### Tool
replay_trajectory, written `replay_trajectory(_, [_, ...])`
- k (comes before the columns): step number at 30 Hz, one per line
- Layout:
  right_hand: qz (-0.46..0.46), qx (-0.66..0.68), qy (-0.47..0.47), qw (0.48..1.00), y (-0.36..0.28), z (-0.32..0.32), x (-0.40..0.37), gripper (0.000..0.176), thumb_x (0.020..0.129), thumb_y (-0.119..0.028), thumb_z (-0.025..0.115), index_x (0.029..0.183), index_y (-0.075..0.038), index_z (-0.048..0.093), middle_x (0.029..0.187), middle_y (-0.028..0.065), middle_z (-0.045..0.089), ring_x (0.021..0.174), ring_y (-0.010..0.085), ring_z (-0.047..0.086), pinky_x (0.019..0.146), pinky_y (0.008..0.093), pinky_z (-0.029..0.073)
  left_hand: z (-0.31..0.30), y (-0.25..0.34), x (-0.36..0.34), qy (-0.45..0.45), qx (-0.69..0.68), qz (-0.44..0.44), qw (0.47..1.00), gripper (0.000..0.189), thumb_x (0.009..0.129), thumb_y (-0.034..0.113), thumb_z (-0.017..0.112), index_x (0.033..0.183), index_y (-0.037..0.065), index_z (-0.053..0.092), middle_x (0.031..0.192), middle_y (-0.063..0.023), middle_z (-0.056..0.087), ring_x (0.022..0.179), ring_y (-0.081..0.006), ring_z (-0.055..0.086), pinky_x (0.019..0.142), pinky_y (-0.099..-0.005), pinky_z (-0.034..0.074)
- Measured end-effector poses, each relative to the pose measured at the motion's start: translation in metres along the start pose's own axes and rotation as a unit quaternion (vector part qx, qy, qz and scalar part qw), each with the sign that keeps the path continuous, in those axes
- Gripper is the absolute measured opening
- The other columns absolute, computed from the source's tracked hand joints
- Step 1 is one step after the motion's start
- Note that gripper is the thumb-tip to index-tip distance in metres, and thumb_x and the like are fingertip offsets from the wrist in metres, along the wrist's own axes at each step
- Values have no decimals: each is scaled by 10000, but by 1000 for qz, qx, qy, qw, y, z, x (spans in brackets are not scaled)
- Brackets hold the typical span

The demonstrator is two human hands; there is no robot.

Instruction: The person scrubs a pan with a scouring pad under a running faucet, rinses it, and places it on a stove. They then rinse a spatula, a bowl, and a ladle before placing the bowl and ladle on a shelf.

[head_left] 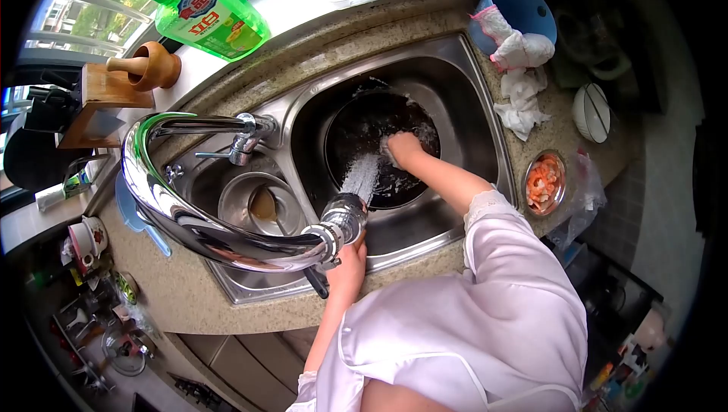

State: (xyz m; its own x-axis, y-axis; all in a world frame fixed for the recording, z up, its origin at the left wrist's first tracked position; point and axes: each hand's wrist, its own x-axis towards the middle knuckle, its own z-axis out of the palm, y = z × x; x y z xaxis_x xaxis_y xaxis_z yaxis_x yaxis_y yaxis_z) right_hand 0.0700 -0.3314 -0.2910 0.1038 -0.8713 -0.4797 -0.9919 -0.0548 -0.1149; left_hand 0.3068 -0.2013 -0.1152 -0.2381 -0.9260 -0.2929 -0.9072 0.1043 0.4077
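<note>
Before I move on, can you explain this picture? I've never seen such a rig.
There is no machine: one camera on a person's head looks forward and down, giving this single picture. The left hand holds the faucet's spray head, sending water into a dark round pan in the larger basin. The right hand is inside the pan, fingers curled; I can't tell whether it holds anything. The smaller basin contains a metal bowl. On the counter are a blue container and orange pieces in a dish.
</note>
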Motion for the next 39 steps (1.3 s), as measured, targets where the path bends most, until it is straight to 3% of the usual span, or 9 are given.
replay_trajectory(7, [-207,-50,-278,937,-64,-5,-28,262,681,-77,606,931,-58,680,990,156,648,933,309,617,794,375,487,4,-6,-1,22,7,22,999,318,701,161,680,884,23,460,878,-182,504,743,-379,536,640,-457,435])
replay_trajectory(10, [-382,155,-145,899,-106,67,36,371,650,-91,670,1007,1,632,1003,178,637,916,294,621,794,361,486,5,-8,-2,11,9,24,1000,321,708,170,681,887,25,458,874,-175,492,743,-373,535,632,-451,438])
replay_trajectory(12, [-119,345,-131,922,-105,-39,32,612,594,-24,700,1179,16,524,1056,202,605,865,284,642,760,385,516,6,-8,-1,12,14,25,1000,320,712,175,681,884,26,457,871,-173,492,746,-371,536,630,-450,439])
replay_trajectory(18, [251,913,260,189,1,-28,73,213,770,115,537,950,138,427,1010,238,473,837,351,589,758,412,568,0,-4,-2,-23,13,-7,1000,311,724,194,680,873,32,460,877,-166,500,751,-367,538,637,-449,440])
replay_trajectory(20, [349,843,326,245,-5,-28,40,222,775,58,561,947,134,441,985,218,496,865,315,595,725,396,569,-1,-4,-1,13,21,21,999,305,725,195,679,868,34,464,874,-166,506,752,-365,539,640,-449,441])
replay_trajectory(23, [319,376,309,813,-22,20,24,299,747,-64,601,1004,35,486,939,237,599,857,391,604,761,435,496,-1,-5,-1,22,9,30,999,303,723,197,680,866,34,467,864,-166,508,751,-365,540,640,-449,441])
replay_trajectory(25, [200,278,133,930,-40,13,17,282,750,-111,592,1009,-23,522,981,236,598,908,419,573,794,442,462,1,-6,-1,24,15,35,999,305,720,194,682,867,33,468,863,-167,509,747,-366,540,638,-449,441])
replay_trajectory(29, [-80,389,64,915,-54,-35,-14,266,740,-48,568,1005,-59,546,1021,184,588,979,367,560,819,399,458,0,-6,0,26,15,44,999,308,714,187,685,866,29,469,862,-172,508,734,-369,541,632,-451,440])
replay_trajectory(39, [-215,296,261,893,-102,-65,5,347,743,-100,602,1089,-106,573,898,133,536,758,337,596,671,424,501,3,-6,-2,12,6,24,1000,319,708,171,685,876,22,458,854,-178,500,721,-372,537,619,-458,437])
